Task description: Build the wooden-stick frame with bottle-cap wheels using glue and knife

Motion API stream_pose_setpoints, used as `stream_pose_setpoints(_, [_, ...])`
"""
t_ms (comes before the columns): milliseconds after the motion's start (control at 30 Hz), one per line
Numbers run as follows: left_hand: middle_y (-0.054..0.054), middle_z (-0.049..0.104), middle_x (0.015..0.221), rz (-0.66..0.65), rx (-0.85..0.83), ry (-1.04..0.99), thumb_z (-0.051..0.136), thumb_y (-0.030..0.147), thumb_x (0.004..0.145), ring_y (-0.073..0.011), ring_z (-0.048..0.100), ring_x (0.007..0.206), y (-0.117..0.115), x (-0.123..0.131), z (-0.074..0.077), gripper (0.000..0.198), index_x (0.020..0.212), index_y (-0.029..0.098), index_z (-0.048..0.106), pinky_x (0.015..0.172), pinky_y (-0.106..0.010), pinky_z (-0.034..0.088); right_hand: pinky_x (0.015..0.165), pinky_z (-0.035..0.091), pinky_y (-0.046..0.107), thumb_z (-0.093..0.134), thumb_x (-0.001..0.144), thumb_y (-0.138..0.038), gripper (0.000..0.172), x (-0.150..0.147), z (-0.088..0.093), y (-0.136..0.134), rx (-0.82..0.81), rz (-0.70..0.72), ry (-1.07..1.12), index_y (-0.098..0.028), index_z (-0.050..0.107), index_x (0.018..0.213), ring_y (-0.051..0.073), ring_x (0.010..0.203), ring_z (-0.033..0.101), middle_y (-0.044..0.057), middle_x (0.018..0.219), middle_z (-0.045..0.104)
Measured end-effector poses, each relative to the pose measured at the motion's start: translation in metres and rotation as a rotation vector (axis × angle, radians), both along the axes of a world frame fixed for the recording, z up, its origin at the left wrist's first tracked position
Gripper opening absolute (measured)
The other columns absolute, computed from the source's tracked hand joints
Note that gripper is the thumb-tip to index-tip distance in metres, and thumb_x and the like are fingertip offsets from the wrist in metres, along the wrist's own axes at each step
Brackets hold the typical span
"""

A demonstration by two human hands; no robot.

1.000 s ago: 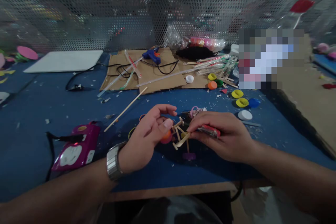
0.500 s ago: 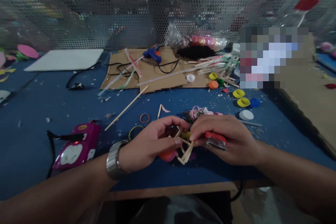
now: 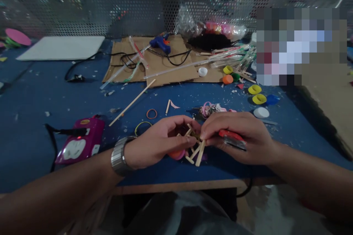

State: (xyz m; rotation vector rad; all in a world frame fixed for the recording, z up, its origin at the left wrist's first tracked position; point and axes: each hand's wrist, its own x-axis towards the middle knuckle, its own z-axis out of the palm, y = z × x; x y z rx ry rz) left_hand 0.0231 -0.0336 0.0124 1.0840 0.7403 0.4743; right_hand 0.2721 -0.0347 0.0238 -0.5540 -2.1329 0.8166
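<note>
My left hand point(image 3: 154, 143), with a metal watch on its wrist, is closed around a small frame of thin wooden sticks point(image 3: 189, 158) just above the table. My right hand point(image 3: 239, 136) pinches a short wooden stick point(image 3: 200, 156) against that frame, its flat end pointing down toward me. Tucked in the right palm is a red-and-grey tool point(image 3: 233, 140), whose kind I cannot make out. An orange-pink round piece point(image 3: 177, 154) shows under my left thumb. Fingers hide much of the frame, so whether the pinched stick is fixed to it is unclear.
A purple box with a cable point(image 3: 82, 143) lies on the left. Beyond the hands are a long wooden stick point(image 3: 132, 102), rubber bands point(image 3: 151, 114) and several bottle caps point(image 3: 259, 99). A blue glue gun point(image 3: 161, 44) rests on cardboard point(image 3: 176, 75) before a perforated metal screen point(image 3: 132, 7).
The pinched stick has swung away from the stick beside it; the two now splay apart at their lower ends. Both hands keep their hold. The view has tilted down slightly.
</note>
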Motion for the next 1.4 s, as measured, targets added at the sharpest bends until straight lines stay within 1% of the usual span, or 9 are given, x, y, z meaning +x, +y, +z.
stream_pose_setpoints(67, [0.000, 0.062, 0.089, -0.014, -0.005, -0.006, 0.084, 0.043, 0.096, -0.0115, 0.053, 0.074, 0.0004, -0.0003, 0.0001, 0.030, 0.109, 0.020, 0.070, 0.065, -0.023, 0.046, 0.083, 0.065, 0.025, 0.070, 0.099, -0.006, 0.020, -0.0001, 0.0000, 0.0001, 0.004, 0.001, 0.003, -0.023, 0.074, 0.110, 0.014, 0.088, 0.081, 0.003, 0.095, 0.084])
stream_pose_setpoints(200, [0.002, 0.060, 0.089, -0.032, -0.048, -0.058, 0.086, 0.040, 0.095, -0.0105, 0.057, 0.074, 0.0005, -0.0003, 0.0015, 0.031, 0.099, 0.021, 0.062, 0.068, -0.023, 0.050, 0.083, 0.065, 0.025, 0.071, 0.099, -0.007, 0.021, 0.0001, -0.0011, -0.0001, -0.002, -0.003, -0.013, -0.023, 0.074, 0.111, 0.014, 0.088, 0.080, 0.003, 0.099, 0.085])
stream_pose_setpoints(367, [0.003, 0.060, 0.085, -0.006, -0.046, -0.048, 0.096, 0.043, 0.085, -0.0079, 0.057, 0.072, 0.0002, 0.0010, 0.0053, 0.043, 0.095, 0.018, 0.061, 0.067, -0.019, 0.050, 0.081, 0.065, 0.026, 0.074, 0.097, -0.007, 0.022, 0.0009, -0.0035, -0.0005, -0.006, -0.043, 0.005, -0.024, 0.075, 0.111, 0.015, 0.087, 0.082, 0.003, 0.097, 0.085])
stream_pose_setpoints(500, [0.003, 0.063, 0.081, 0.051, -0.076, -0.067, 0.096, 0.039, 0.086, -0.0080, 0.062, 0.069, -0.0009, 0.0019, 0.0028, 0.042, 0.094, 0.018, 0.060, 0.066, -0.019, 0.054, 0.076, 0.064, 0.026, 0.079, 0.096, -0.012, 0.016, 0.0011, -0.0056, -0.0021, -0.032, -0.136, 0.039, -0.023, 0.077, 0.106, 0.016, 0.082, 0.082, 0.003, 0.092, 0.085])
stream_pose_setpoints(733, [0.004, 0.065, 0.087, 0.289, -0.005, -0.157, 0.094, 0.013, 0.081, -0.0074, 0.071, 0.076, 0.0011, 0.0033, -0.0021, 0.034, 0.084, 0.016, 0.060, 0.072, -0.017, 0.061, 0.060, 0.058, 0.027, 0.082, 0.093, -0.016, 0.011, -0.0014, -0.0051, -0.0050, -0.081, -0.371, 0.045, -0.026, 0.078, 0.095, 0.016, 0.067, 0.075, -0.001, 0.079, 0.080])
stream_pose_setpoints(933, [0.003, 0.069, 0.094, 0.447, 0.094, -0.146, 0.100, 0.016, 0.076, -0.0073, 0.069, 0.075, 0.0045, 0.0043, -0.0008, 0.036, 0.090, 0.018, 0.066, 0.069, -0.018, 0.062, 0.054, 0.053, 0.026, 0.083, 0.090, -0.018, 0.010, -0.0021, -0.0065, -0.0046, -0.109, -0.448, 0.020, -0.026, 0.077, 0.088, 0.017, 0.068, 0.075, -0.001, 0.077, 0.080])
stream_pose_setpoints(1133, [0.001, 0.073, 0.091, 0.502, 0.126, -0.084, 0.103, 0.020, 0.071, -0.0083, 0.067, 0.073, 0.0053, 0.0056, 0.0037, 0.036, 0.087, 0.017, 0.072, 0.066, -0.018, 0.062, 0.070, 0.063, 0.031, 0.080, 0.088, -0.013, 0.014, -0.0001, -0.0022, -0.0051, -0.003, -0.418, -0.023, -0.026, 0.076, 0.093, 0.018, 0.070, 0.076, 0.000, 0.082, 0.080])
stream_pose_setpoints(1300, [-0.001, 0.074, 0.089, 0.494, 0.206, -0.051, 0.101, 0.024, 0.075, -0.0103, 0.067, 0.073, 0.0058, 0.0036, 0.0042, 0.031, 0.088, 0.018, 0.074, 0.063, -0.019, 0.060, 0.077, 0.067, 0.033, 0.080, 0.079, -0.005, 0.029, 0.0037, 0.0015, -0.0071, 0.080, -0.395, -0.108, -0.027, 0.076, 0.098, 0.020, 0.077, 0.080, 0.000, 0.088, 0.082])
stream_pose_setpoints(1400, [-0.001, 0.074, 0.085, 0.475, 0.242, -0.032, 0.100, 0.029, 0.079, -0.0111, 0.068, 0.068, 0.0053, 0.0032, 0.0053, 0.030, 0.091, 0.018, 0.075, 0.060, -0.021, 0.061, 0.080, 0.068, 0.032, 0.080, 0.080, -0.006, 0.027, 0.0048, 0.0020, -0.0077, 0.101, -0.386, -0.153, -0.026, 0.076, 0.098, 0.020, 0.078, 0.082, 0.002, 0.089, 0.083])
